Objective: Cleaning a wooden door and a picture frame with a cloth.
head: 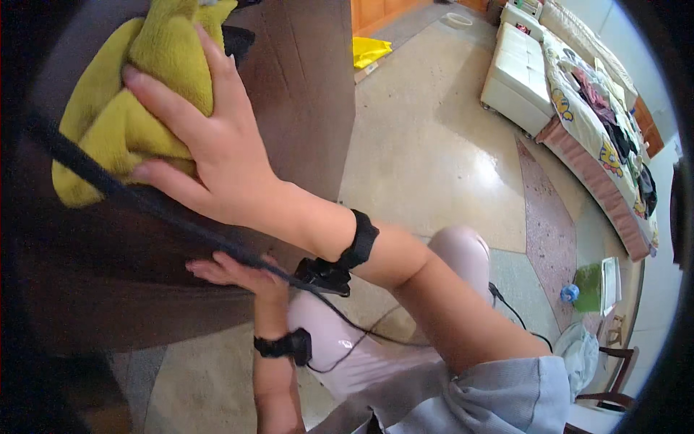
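Note:
My right hand is on a folded yellow-green cloth at the upper left, its fingers spread and bent into the folds. The cloth lies against the dark brown surface of a large piece of furniture. Lower down, my left hand rests with its fingers apart near the lower part of the same dark surface, holding nothing that shows. A black cable runs diagonally across the view, passing in front of my left hand. Both wrists wear black straps with small devices.
At the right stands a bed with clothes on it, beside a white padded bench. A yellow bag lies on the floor by an orange-brown cabinet. Farther down are a green box, a blue ball-like thing and a chair.

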Demonstrator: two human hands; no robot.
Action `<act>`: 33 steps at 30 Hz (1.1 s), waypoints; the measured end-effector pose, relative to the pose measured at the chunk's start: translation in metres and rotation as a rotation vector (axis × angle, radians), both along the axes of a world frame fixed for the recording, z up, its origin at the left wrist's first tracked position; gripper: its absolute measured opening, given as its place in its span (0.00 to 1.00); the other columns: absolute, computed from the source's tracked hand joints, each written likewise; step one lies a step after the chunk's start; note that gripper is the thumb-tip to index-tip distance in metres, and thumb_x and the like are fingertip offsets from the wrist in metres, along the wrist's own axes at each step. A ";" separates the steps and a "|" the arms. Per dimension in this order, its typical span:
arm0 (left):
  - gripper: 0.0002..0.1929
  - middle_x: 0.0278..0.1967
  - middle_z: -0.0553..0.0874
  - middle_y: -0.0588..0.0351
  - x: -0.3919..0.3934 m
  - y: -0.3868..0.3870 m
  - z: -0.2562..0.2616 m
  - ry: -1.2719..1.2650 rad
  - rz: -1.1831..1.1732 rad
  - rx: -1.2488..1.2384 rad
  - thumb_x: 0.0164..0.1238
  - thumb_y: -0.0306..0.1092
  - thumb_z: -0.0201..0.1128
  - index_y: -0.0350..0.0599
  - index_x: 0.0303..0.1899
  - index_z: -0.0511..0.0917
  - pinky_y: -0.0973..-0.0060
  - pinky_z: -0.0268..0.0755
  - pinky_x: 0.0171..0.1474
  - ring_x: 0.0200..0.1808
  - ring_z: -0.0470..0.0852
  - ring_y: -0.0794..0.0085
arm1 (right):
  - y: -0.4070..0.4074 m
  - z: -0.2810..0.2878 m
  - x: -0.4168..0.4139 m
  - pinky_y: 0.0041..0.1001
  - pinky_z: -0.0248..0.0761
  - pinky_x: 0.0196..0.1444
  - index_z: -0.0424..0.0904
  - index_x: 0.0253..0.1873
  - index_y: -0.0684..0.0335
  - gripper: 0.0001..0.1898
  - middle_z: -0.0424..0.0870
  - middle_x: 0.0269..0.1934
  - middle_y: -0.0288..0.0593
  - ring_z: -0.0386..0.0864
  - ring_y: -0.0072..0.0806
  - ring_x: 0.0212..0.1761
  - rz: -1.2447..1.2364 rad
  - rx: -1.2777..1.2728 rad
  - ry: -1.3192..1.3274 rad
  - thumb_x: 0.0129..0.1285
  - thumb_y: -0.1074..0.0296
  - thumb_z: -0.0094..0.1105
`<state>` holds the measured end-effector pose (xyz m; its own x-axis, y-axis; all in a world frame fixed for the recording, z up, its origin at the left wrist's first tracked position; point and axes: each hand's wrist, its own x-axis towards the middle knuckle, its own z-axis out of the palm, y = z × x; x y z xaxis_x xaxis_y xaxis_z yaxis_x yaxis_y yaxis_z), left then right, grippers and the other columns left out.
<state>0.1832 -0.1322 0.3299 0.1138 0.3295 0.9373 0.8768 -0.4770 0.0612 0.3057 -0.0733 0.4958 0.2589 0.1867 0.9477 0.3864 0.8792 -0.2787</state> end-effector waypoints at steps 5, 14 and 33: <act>0.32 0.72 0.37 0.35 0.029 -0.007 0.002 -0.086 0.017 0.061 0.73 0.43 0.40 0.32 0.70 0.44 0.46 0.25 0.71 0.73 0.34 0.42 | 0.045 -0.039 0.037 0.60 0.42 0.66 0.69 0.65 0.50 0.35 0.52 0.67 0.67 0.52 0.59 0.70 -0.141 -0.023 -0.060 0.50 0.49 0.66; 0.33 0.69 0.52 0.32 0.044 0.026 -0.011 0.316 0.652 0.157 0.76 0.49 0.24 0.27 0.65 0.56 0.48 0.32 0.72 0.73 0.43 0.42 | 0.159 -0.200 0.101 0.48 0.51 0.67 0.60 0.69 0.51 0.33 0.54 0.63 0.64 0.55 0.60 0.65 -0.172 -0.532 0.306 0.58 0.60 0.60; 0.27 0.72 0.41 0.37 0.183 0.118 -0.137 0.279 0.822 -0.163 0.77 0.41 0.38 0.40 0.71 0.48 0.45 0.33 0.70 0.73 0.40 0.44 | 0.188 -0.531 0.089 0.43 0.57 0.65 0.50 0.73 0.47 0.35 0.48 0.68 0.66 0.59 0.58 0.65 0.122 -2.046 1.401 0.67 0.34 0.33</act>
